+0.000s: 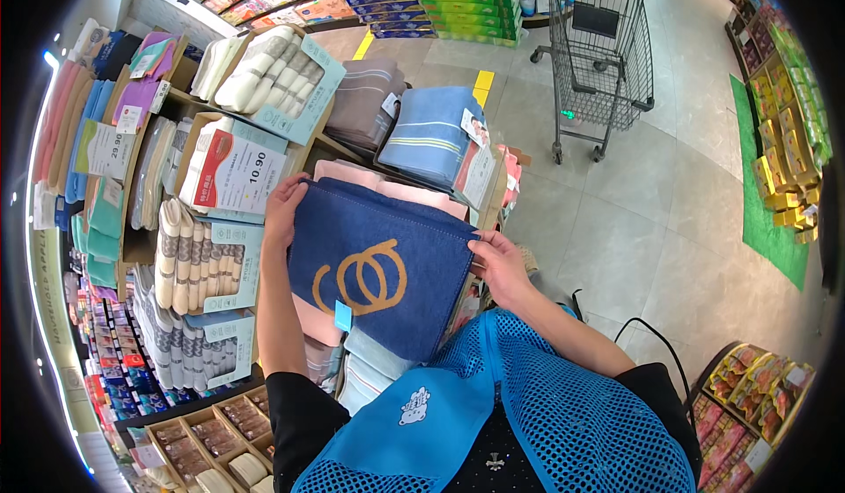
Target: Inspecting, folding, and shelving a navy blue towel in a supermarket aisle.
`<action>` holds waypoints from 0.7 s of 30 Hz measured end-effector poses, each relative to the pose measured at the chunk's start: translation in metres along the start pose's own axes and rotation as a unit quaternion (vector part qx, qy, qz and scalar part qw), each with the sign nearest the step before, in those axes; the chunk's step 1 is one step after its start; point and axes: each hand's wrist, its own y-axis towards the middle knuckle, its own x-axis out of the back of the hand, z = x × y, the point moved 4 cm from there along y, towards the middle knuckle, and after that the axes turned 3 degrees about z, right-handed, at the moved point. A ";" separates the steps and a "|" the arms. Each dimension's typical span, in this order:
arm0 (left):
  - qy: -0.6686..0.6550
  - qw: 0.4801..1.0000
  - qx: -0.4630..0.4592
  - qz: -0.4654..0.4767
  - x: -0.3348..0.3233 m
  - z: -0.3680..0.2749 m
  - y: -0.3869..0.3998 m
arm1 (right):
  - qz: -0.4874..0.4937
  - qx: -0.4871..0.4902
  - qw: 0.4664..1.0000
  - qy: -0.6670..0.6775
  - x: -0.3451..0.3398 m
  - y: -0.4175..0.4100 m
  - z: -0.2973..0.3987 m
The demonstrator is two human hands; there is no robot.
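Observation:
A folded navy blue towel (pixel 422 262) with a tan looping pattern and a small blue tag (pixel 343 315) is spread between both hands. My left hand (pixel 284 209) pinches its upper left corner, and my right hand (pixel 498 262) grips the upper right corner. Pink folded towels (pixel 422 199) lie just behind it, partly covered. Below its lower edge show pale blue towels (pixel 379 354). Farther back are a stack of blue striped towels (pixel 426 130) and a stack of brown towels (pixel 363 103).
Boxed white and grey towels (pixel 277 74) and a price card (pixel 231 173) fill the display at the left. A shopping cart (pixel 597 64) stands on the tiled floor at the upper right. Shelves of packaged goods (pixel 789 149) line the right side; divided snack bins (pixel 211 437) sit at lower left.

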 end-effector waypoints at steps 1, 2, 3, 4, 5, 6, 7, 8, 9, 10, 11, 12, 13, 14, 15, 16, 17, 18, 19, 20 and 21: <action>-0.016 1.000 -0.002 0.002 -0.003 -0.006 -0.003 | -0.001 -0.002 1.000 0.003 -0.001 -0.002 0.000; -0.014 1.000 0.000 0.004 -0.003 -0.005 -0.002 | -0.004 0.007 1.000 0.007 -0.002 -0.004 0.001; -0.017 1.000 -0.004 0.009 0.000 -0.005 -0.004 | -0.004 0.014 1.000 0.010 -0.003 -0.006 0.002; -0.021 1.000 -0.008 0.015 0.002 -0.006 -0.005 | -0.004 0.012 1.000 0.011 -0.005 -0.006 0.001; -0.020 1.000 -0.007 0.013 0.003 -0.005 -0.005 | -0.007 0.020 1.000 0.008 -0.006 -0.006 0.002; -0.029 1.000 -0.008 0.011 0.003 -0.005 -0.004 | -0.010 0.028 1.000 0.004 -0.007 -0.006 0.003; -0.038 0.999 -0.009 0.008 0.003 -0.005 -0.004 | -0.010 0.027 1.000 0.004 -0.009 -0.005 0.004; -0.038 0.999 -0.008 0.007 0.003 -0.005 -0.003 | -0.016 0.033 0.999 0.015 -0.010 -0.004 0.006; -0.044 0.999 -0.011 0.003 0.003 -0.005 -0.002 | -0.022 0.039 0.999 0.026 -0.010 -0.002 0.008; -0.050 0.999 -0.013 -0.002 0.002 -0.005 0.000 | -0.022 0.038 0.999 0.025 -0.010 0.000 0.008; -0.050 0.999 -0.013 -0.003 0.000 -0.006 0.002 | -0.021 0.039 0.998 0.039 -0.010 0.001 0.009; -0.046 0.999 -0.011 -0.009 -0.001 -0.006 0.004 | -0.020 0.039 0.998 0.054 -0.010 0.003 0.010; -0.041 0.999 -0.009 -0.014 -0.002 -0.007 0.006 | -0.019 0.039 0.998 0.053 -0.010 0.004 0.010; -0.041 0.999 -0.009 -0.014 -0.003 -0.006 0.009 | -0.019 0.043 0.997 0.064 -0.010 0.006 0.010; -0.030 0.999 -0.008 -0.018 -0.003 -0.002 0.013 | -0.019 0.048 0.996 0.074 -0.009 0.008 0.009; -0.018 1.000 -0.007 -0.021 -0.002 0.002 0.015 | -0.018 0.048 0.996 0.074 -0.007 0.011 0.008; -0.018 1.000 -0.007 -0.021 -0.002 0.006 0.016 | -0.016 0.039 0.997 0.061 -0.004 0.013 0.006; -0.015 1.000 0.015 -0.020 -0.001 0.012 0.017 | -0.014 0.031 0.998 0.047 -0.004 0.015 0.006; -0.013 0.999 0.036 -0.019 -0.001 0.018 0.018 | -0.013 0.031 0.998 0.047 -0.004 0.017 0.005; -0.013 0.999 0.036 -0.019 -0.001 0.023 0.019 | -0.026 0.022 0.999 0.040 -0.003 0.018 0.004; 0.028 0.998 0.044 -0.025 -0.002 0.026 0.020 | -0.040 0.013 0.999 0.033 -0.002 0.018 0.002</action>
